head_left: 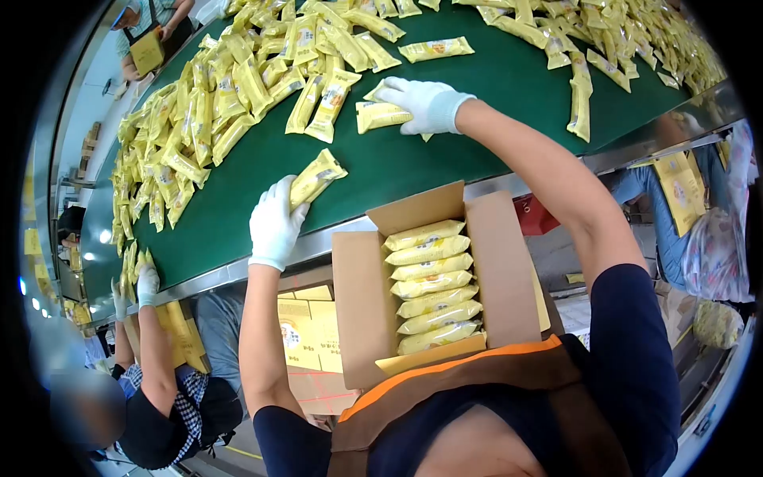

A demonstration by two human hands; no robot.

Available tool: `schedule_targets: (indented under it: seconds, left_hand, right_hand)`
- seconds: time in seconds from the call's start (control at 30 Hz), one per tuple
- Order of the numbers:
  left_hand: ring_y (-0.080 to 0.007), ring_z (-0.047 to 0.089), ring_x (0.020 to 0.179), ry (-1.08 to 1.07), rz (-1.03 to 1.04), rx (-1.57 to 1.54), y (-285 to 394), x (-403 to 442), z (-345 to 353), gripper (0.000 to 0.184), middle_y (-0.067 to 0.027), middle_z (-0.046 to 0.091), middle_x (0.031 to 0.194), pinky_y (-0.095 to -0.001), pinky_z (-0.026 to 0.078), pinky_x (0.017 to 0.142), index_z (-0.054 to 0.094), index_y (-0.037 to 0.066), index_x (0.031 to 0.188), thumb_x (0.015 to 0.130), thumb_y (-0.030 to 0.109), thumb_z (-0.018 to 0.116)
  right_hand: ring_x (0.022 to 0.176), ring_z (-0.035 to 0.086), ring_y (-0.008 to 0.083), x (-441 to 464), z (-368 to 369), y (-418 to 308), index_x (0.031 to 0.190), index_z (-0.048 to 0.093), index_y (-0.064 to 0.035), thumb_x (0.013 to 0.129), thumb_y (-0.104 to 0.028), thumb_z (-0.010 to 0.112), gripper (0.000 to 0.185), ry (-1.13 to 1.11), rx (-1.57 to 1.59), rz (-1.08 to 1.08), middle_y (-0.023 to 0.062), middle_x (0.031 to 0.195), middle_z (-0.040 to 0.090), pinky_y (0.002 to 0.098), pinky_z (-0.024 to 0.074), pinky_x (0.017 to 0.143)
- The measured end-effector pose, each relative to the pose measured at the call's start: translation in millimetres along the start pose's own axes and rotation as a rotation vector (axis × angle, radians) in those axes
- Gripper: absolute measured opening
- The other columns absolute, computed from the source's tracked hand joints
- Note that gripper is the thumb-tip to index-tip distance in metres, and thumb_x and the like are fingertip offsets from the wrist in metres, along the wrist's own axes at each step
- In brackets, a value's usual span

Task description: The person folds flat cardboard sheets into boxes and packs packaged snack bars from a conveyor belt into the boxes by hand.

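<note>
My left hand point(276, 222), in a white glove, grips the lower end of a yellow snack packet point(320, 176) at the near edge of the green belt point(262, 179). My right hand point(425, 105), also gloved, is closed over yellow packets point(380, 117) farther up the belt; its palm hides part of them. Against my body stands an open cardboard box point(497, 270), flaps spread, holding a row of several yellow packets point(433, 285) stacked flat side by side. Two more packets point(330, 103) lie on the belt between my hands and the pile.
Heaps of yellow packets cover the belt's far left point(230, 87) and far right point(636, 32). A metal rim point(214, 274) edges the belt. A co-worker's gloved hands point(147, 282) are at the left, and another person point(151, 32) stands across. Yellow cartons point(306, 334) sit below.
</note>
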State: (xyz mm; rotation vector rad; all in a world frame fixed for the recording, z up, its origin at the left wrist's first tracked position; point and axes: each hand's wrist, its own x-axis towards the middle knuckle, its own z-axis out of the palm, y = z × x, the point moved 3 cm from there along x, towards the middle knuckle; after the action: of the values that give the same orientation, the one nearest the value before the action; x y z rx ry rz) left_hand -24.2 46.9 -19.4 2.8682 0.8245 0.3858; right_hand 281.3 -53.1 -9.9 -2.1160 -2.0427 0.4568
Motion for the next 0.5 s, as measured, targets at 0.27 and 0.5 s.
schedule_targets:
  seconds: [0.27, 0.5]
  left_hand:
    - [-0.0308, 0.059, 0.105, -0.209, -0.146, -0.276, -19, 4, 2, 0.046, -0.0097, 0.063, 0.111, -0.055, 0.033, 0.102, 0.06, 0.016, 0.128, 0.096, 0.047, 0.047]
    - [-0.035, 0.057, 0.11, -0.349, -0.06, -0.076, -1, 2, -9, 0.053, -0.0126, 0.06, 0.124, -0.0482, 0.037, 0.103, 0.052, 0.019, 0.139, 0.092, 0.041, 0.057]
  right_hand:
    - [0.109, 0.06, 0.0337, 3, 17, -32, 0.124, 0.056, -0.0061, 0.095, -0.045, 0.044, 0.05, -0.014, -0.115, 0.329, 0.0174, 0.121, 0.059, 0.0428, 0.049, 0.091]
    - [0.097, 0.064, 0.0298, -42, 6, -16, 0.125, 0.055, -0.0111, 0.083, -0.038, 0.068, 0.052, 0.235, -0.3, -0.109, 0.0112, 0.105, 0.064, 0.0431, 0.0503, 0.082]
